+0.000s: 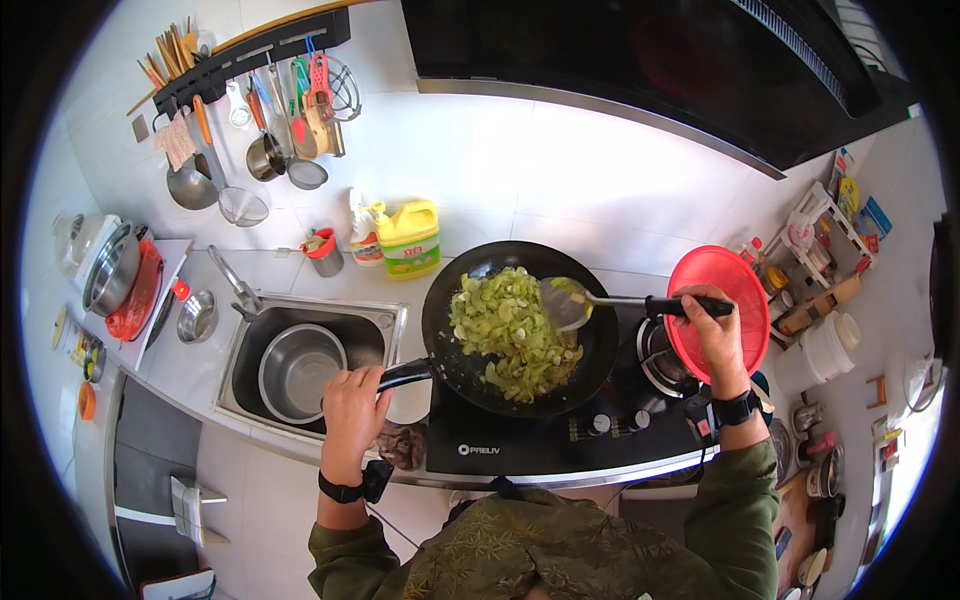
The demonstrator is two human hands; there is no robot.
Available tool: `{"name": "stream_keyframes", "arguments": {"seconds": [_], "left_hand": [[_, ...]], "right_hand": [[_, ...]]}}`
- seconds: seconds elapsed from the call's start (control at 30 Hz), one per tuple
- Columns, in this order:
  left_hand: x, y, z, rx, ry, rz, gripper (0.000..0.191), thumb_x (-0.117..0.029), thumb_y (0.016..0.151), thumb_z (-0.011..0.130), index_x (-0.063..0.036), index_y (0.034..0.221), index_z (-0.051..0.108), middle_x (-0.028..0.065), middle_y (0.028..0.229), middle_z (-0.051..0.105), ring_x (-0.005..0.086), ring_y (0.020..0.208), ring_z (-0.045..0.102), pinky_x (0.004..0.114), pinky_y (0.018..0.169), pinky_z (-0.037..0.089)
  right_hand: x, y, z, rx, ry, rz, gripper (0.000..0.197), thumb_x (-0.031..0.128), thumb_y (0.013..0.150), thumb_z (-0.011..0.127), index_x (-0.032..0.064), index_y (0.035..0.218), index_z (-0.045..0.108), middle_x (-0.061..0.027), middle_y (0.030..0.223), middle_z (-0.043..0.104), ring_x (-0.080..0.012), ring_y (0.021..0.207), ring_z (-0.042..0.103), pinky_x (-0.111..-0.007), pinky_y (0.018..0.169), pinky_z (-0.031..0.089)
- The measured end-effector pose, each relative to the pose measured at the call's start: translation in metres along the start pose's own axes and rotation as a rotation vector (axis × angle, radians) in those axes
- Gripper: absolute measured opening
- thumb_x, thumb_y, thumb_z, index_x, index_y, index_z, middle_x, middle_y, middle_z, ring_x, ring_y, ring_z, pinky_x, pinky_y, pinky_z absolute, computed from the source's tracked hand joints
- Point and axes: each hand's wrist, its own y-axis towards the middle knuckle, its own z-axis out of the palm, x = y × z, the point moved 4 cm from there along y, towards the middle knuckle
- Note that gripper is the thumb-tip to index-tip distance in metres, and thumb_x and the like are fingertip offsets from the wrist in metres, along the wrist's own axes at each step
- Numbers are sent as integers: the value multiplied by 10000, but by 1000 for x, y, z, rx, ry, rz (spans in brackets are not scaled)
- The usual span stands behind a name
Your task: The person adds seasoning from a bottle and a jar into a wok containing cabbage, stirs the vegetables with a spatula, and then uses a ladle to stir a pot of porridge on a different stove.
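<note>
A black wok (592,375) sits on the left side of the black gas stove (517,457), holding chopped pale-green vegetable pieces (499,315). My left hand (354,405) grips the wok's black handle (405,374) at the lower left. In my right hand (712,330) is the black grip of a metal spatula (566,304); its blade is over the right side of the food, with some bits on it. Below my right hand and behind the spatula grip, a red plastic colander or basin (750,300) rests over the right burner (660,352).
Left of the wok is a sink (367,337) with a steel pot (300,375). A yellow detergent jug (411,240) and a spray bottle (365,232) stand behind. A brown cloth (403,446) lies at the counter edge. The range hood (600,67) hangs above; a condiment rack (821,240) is right.
</note>
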Motion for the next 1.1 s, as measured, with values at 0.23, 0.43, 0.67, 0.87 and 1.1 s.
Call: {"name": "stream_keyframes", "arguments": {"seconds": [0.23, 0.43, 0.67, 0.87, 1.1], "left_hand": [[0, -2, -2, -20, 25, 6, 282, -145, 663, 692, -70, 918, 598, 64, 838, 616, 267, 740, 550, 389, 676, 418], [-1, 0, 1, -20, -10, 5, 280, -145, 650, 699, -66, 898, 596, 69, 813, 616, 270, 730, 556, 385, 657, 423], [1, -3, -1, -16, 13, 3, 306, -154, 640, 710, -55, 914, 615, 103, 834, 627, 292, 753, 563, 389, 663, 432], [3, -4, 0, -30, 17, 3, 287, -145, 646, 703, -71, 905, 602, 73, 819, 616, 274, 728, 551, 385, 652, 425], [2, -4, 2, -37, 8, -3, 308, -158, 644, 706, -59, 920, 615, 92, 844, 625, 285, 767, 559, 385, 681, 429]], "right_hand": [[-62, 53, 11, -111, 151, 106, 140, 134, 835, 614, 6, 891, 625, -46, 746, 619, -110, 562, 584, -205, 538, 469], [-133, 110, 41, -181, 465, 261, 172, 177, 786, 581, 15, 843, 586, -104, 784, 638, -128, 501, 529, -214, 471, 441], [-96, 139, 102, -42, 390, 273, 218, 264, 762, 591, 47, 771, 600, -85, 756, 644, -103, 517, 489, -209, 452, 376], [-13, 100, 144, 352, 147, 108, 279, 310, 779, 636, 31, 776, 644, -31, 755, 640, -116, 691, 551, -259, 624, 433], [48, 15, 121, 764, -171, -299, 153, 113, 751, 627, 13, 868, 626, -86, 840, 656, -167, 802, 618, -302, 743, 475]]}}
